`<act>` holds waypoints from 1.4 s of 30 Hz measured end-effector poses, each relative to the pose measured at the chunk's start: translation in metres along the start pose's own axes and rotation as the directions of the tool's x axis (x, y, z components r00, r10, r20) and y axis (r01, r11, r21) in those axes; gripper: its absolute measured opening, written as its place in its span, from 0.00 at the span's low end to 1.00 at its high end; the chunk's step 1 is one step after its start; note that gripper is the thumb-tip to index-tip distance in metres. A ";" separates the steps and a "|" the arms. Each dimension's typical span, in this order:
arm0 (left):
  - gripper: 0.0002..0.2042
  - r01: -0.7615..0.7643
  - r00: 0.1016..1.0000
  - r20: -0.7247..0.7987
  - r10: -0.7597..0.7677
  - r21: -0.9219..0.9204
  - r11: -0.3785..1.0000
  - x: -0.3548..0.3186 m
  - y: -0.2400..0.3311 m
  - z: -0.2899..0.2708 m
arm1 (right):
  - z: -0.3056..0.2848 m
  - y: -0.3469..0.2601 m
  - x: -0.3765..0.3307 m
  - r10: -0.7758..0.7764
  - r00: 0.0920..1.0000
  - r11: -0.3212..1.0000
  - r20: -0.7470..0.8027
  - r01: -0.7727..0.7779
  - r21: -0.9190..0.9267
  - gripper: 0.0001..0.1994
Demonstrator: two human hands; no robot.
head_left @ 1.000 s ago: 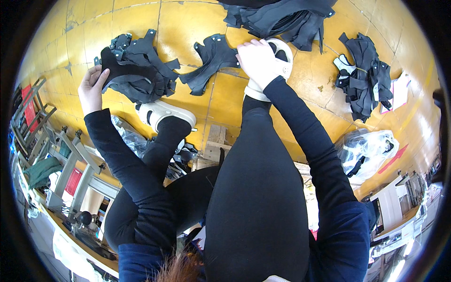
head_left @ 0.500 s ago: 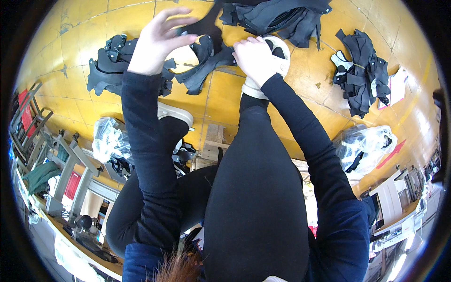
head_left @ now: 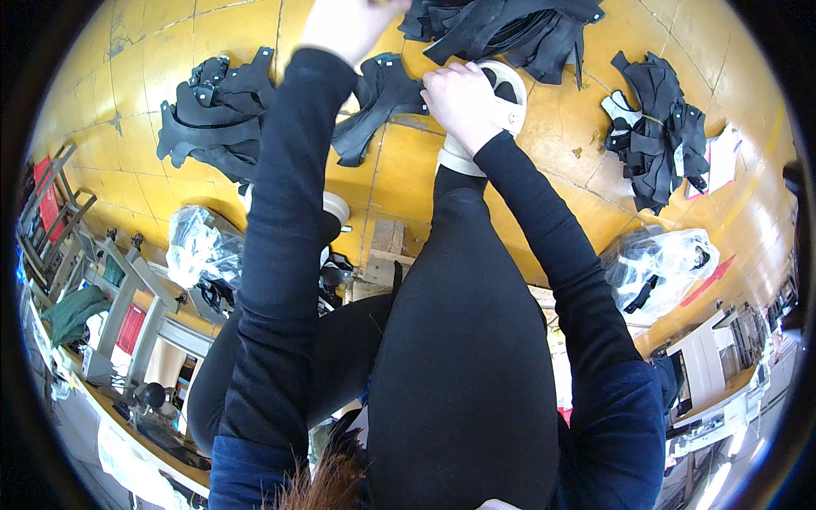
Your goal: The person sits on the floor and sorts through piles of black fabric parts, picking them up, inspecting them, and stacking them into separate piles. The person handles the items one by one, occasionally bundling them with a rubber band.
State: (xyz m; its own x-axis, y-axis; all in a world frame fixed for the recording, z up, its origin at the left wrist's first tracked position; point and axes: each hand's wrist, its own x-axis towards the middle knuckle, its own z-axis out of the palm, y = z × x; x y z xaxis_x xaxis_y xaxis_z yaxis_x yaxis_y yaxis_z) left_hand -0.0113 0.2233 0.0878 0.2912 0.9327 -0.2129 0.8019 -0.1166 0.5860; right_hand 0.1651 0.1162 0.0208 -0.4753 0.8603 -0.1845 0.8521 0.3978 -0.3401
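Note:
My right hand (head_left: 463,102) is curled shut on the end of a black cut piece (head_left: 378,89), held against the toe of my white shoe (head_left: 506,85) on the yellow floor (head_left: 408,170). Farther up, my left hand (head_left: 348,25) is stretched out at the top edge, next to a big heap of black pieces (head_left: 510,30). Its fingers run out of the picture, so its grip is hidden. My black-sleeved arms and legs fill the middle of the view.
Another pile of black pieces (head_left: 212,119) lies at the left and a tied bundle (head_left: 659,136) at the right. Clear plastic bags (head_left: 663,263) (head_left: 200,246) sit on both sides. My other white shoe (head_left: 336,204) and a wooden block (head_left: 382,251) are near my knees.
My left hand has swung from the left pile up and rightward to the top heap. The right hand has stayed on the black piece at the shoe.

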 end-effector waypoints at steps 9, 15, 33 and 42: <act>0.28 0.593 0.563 0.290 -0.774 -0.794 0.134 -0.130 -0.018 0.105 | -0.016 -0.026 -0.027 -0.034 0.994 0.921 -0.101 0.070 0.384 0.06; 0.29 0.529 0.798 -0.123 -0.590 -0.326 0.784 -0.128 -0.016 0.110 | 0.001 -0.038 -0.037 -0.018 0.999 0.916 -0.032 0.029 0.399 0.05; 0.20 0.525 0.808 0.044 -0.588 -0.508 0.683 -0.151 -0.037 0.110 | 0.005 -0.017 -0.001 0.114 0.921 0.885 0.374 -0.265 0.382 0.14; 0.22 0.624 0.720 -0.085 -0.689 -0.355 0.696 -0.132 -0.012 0.113 | 0.012 -0.053 -0.015 0.241 0.971 0.970 -0.007 -0.241 -0.038 0.06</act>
State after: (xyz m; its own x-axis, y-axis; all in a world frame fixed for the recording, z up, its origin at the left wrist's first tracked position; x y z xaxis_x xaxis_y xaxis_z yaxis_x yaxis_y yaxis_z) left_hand -0.0004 0.0630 0.0206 -0.3867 0.7808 -0.4907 0.5545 0.6220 0.5528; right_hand 0.1245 0.0785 0.0301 -0.2546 0.9329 -0.2546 0.9492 0.1907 -0.2505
